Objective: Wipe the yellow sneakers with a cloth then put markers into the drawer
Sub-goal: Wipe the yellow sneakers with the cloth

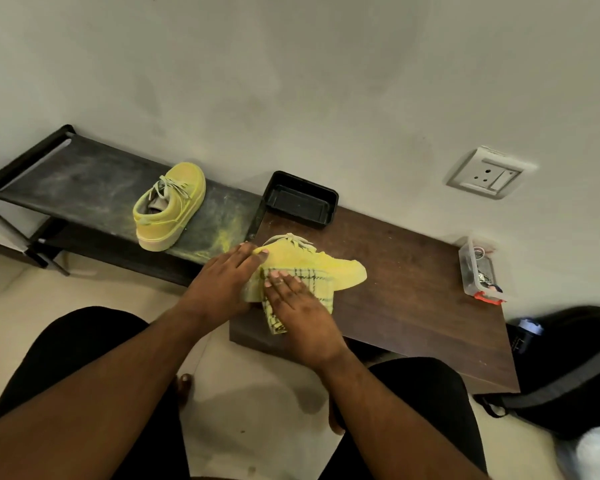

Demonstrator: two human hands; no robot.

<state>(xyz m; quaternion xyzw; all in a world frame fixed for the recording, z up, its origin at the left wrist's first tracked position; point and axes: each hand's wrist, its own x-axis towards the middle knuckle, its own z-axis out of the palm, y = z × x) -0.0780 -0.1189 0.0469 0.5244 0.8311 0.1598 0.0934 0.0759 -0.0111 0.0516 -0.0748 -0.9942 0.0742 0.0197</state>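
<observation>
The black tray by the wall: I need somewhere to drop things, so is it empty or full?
Empty. The black tray sits open side up on the wooden table, and only its bare black floor shows inside.

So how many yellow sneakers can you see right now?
2. One yellow suede sneaker stands on the dark shoe rack; the other yellow sneaker lies on the brown wooden table, partly hidden under the hands and checked cloth.

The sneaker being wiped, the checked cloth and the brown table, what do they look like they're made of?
Sneaker: probably suede or nubuck, since its yellow upper looks matte and fuzzy without shine.
Checked cloth: soft woven fabric, probably cotton; it folds limply and shows a dark grid.
Brown table: wood or wood-look laminate, with streaky grain and a dull finish; which one can't be told.
</observation>
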